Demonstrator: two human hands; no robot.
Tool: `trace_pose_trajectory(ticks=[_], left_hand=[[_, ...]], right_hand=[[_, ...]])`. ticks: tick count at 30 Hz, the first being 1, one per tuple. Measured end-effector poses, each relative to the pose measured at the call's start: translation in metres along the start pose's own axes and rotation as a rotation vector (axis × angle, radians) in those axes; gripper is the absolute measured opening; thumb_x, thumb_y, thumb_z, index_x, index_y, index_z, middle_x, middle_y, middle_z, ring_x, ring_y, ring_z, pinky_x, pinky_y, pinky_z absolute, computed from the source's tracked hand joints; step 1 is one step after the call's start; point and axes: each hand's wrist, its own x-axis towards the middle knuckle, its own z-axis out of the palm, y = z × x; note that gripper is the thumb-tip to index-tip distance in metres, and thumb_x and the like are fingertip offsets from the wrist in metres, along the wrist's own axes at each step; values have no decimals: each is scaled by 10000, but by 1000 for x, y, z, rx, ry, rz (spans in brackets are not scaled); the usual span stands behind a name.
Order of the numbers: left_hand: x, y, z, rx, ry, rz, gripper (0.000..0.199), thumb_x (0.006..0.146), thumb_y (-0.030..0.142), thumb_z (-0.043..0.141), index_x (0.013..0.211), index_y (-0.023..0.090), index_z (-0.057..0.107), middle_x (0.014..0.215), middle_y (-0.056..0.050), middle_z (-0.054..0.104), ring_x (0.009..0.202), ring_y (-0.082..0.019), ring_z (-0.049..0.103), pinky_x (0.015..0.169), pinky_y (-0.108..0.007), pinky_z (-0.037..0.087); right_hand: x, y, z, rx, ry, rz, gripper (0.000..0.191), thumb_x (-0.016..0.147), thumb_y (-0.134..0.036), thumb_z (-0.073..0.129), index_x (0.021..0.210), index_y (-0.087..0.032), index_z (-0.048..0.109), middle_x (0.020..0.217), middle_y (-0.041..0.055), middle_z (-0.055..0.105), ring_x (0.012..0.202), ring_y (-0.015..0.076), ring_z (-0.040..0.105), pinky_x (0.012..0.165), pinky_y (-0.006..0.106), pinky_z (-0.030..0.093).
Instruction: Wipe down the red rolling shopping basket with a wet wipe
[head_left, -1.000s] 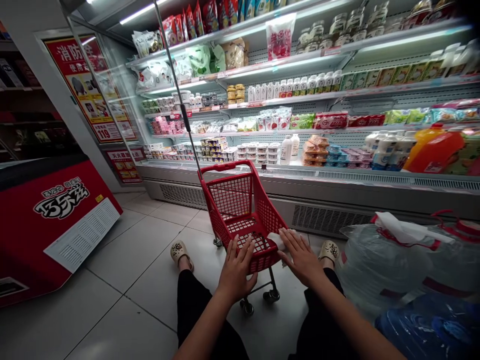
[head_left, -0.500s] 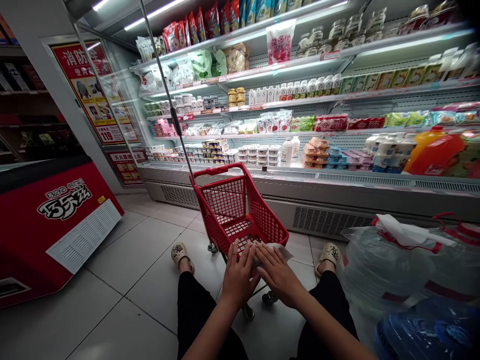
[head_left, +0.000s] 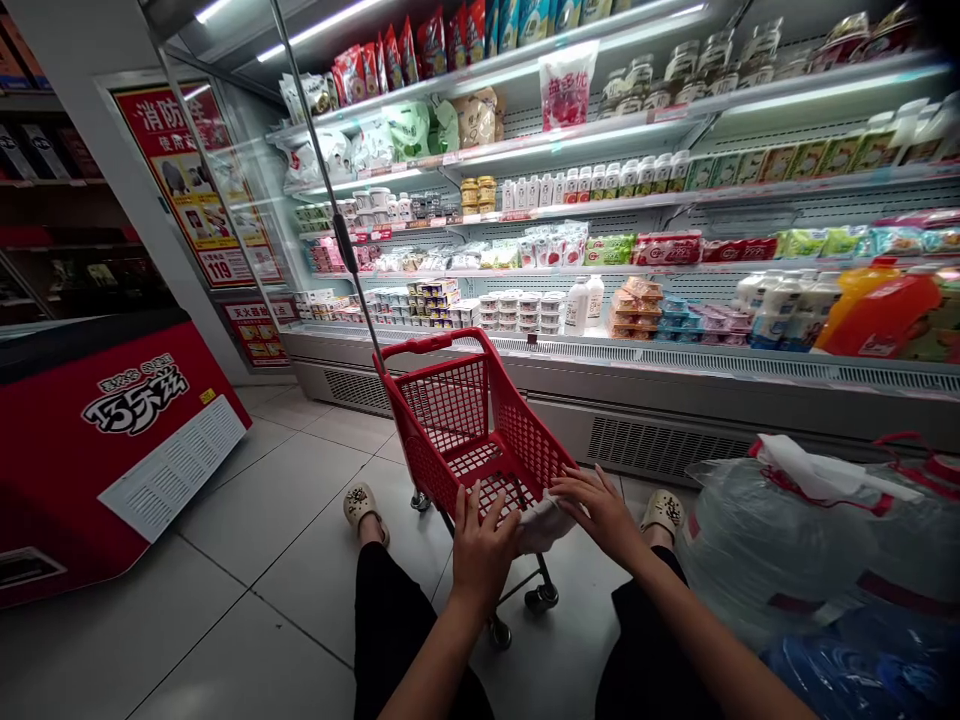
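A small red plastic shopping cart (head_left: 442, 455) with a latticed basket stands between my legs, its handle on the far side. Along its near rim lies a white cloth or wipe (head_left: 544, 525), crumpled and draped over the edge. My left hand (head_left: 484, 535) rests on the near rim at the cloth's left end, fingers stretched forward and slightly apart. At the near right corner, my right hand (head_left: 596, 510) lies over the rim and the cloth's right end, its fingers extended and spread. Inside, the visible basket floor holds nothing.
An open refrigerated display (head_left: 630, 385) with dairy goods and drinks stands behind the cart. A red chest freezer (head_left: 180, 465) is at the left. Large wrapped water bottles (head_left: 772, 540) stand close by at the right. A thin metal pole (head_left: 345, 240) rises beside the cart handle.
My right hand has moved right, away from my left hand, to the cart's near right corner. More of the white cloth now shows between the hands. My left hand has barely moved.
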Motion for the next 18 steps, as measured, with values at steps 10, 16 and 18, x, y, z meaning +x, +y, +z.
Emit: trace_pose_trajectory(ticks=[10, 16, 18], left_hand=[[37, -11, -34, -276, -115, -172, 240, 1066, 286, 485, 978, 268, 707, 1219, -4, 767, 1254, -248, 662, 1276, -651, 198], [79, -11, -49, -415, -277, -380, 268, 1094, 351, 371, 1119, 261, 622, 1091, -15, 767, 1009, -182, 731, 935, -307, 536], [87, -10, -45, -392, -323, -379, 280, 1100, 375, 356, 1160, 274, 610, 1083, -12, 769, 981, -178, 738, 806, -261, 530]], right_hand=[[12, -14, -35, 439, 34, 217, 366, 1001, -588, 560, 922, -261, 702, 1029, 50, 769, 1063, 284, 704, 1128, 594, 416], [-3, -37, -40, 884, -42, 453, 443, 961, -662, 590, 1027, -231, 668, 877, 34, 727, 791, 212, 680, 707, 325, 546], [-11, -36, -38, 905, -49, 514, 487, 966, -681, 562, 1100, -222, 656, 839, 34, 736, 755, 218, 694, 688, 335, 555]])
